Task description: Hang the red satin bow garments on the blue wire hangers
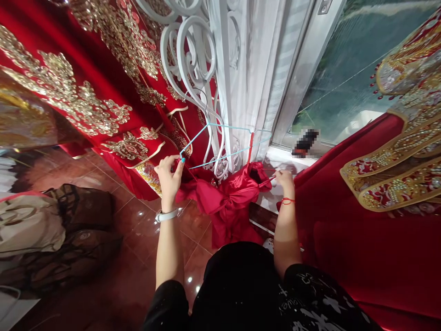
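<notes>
My left hand (169,177) is closed in a pinch on the left end of a light blue wire hanger (220,138), whose hook rests on the white scrolled ironwork (193,59). Below the hanger hangs a bunched red satin garment (230,197), one thin strap looped over the right side of the hanger. My right hand (285,179) is closed on a thin red strap of that garment near its dark neck opening. A white band sits on my left wrist and a red string on my right wrist.
Red garments with gold embroidery (86,92) hang at the left, and another (396,151) at the right. A white curtain (255,69) and window frame stand behind. Dark bags (69,239) lie on the red tiled floor at the left.
</notes>
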`<state>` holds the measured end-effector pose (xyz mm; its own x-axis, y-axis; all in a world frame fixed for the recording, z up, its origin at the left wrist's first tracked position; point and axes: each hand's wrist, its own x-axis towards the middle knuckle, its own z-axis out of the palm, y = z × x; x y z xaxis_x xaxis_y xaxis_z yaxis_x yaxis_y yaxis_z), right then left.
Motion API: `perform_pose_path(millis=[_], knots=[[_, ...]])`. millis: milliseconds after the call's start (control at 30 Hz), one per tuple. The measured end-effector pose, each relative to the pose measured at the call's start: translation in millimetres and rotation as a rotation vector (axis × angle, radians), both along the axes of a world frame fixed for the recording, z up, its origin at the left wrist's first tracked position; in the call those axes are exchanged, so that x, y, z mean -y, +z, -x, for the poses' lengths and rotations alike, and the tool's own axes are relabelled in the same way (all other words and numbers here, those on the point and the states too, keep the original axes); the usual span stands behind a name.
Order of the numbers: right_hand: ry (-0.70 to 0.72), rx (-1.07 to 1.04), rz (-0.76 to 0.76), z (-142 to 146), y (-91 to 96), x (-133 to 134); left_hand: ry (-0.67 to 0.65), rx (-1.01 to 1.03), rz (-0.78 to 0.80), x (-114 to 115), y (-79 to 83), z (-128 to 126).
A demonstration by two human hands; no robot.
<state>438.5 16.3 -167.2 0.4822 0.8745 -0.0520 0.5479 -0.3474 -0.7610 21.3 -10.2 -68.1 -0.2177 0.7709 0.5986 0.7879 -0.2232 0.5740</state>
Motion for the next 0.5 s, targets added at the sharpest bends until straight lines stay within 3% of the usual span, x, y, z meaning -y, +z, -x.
perform_pose_path(millis=[67,167,233,333,500], knots=[[0.058,-0.179,-0.124,-8,16.6,-6,-0.029,0.021,-0.032,-3,-2.8,3],[0.126,-0.655,-0.541,-7,38.5,-8,-0.067,0.047,-0.060,-6,-5.2,6],[0.134,-0.860,-0.801,1,49.2,-6,-0.083,0.064,-0.063,-8,-5.2,7],[0.094,-0.837,-0.978,12,62.8,0,-0.108,0.076,-0.054,-9,-4.2,8],[0.210,-0.637,-0.949,20,92.6,3,-0.159,0.093,-0.042,-11,-4.4,9]])
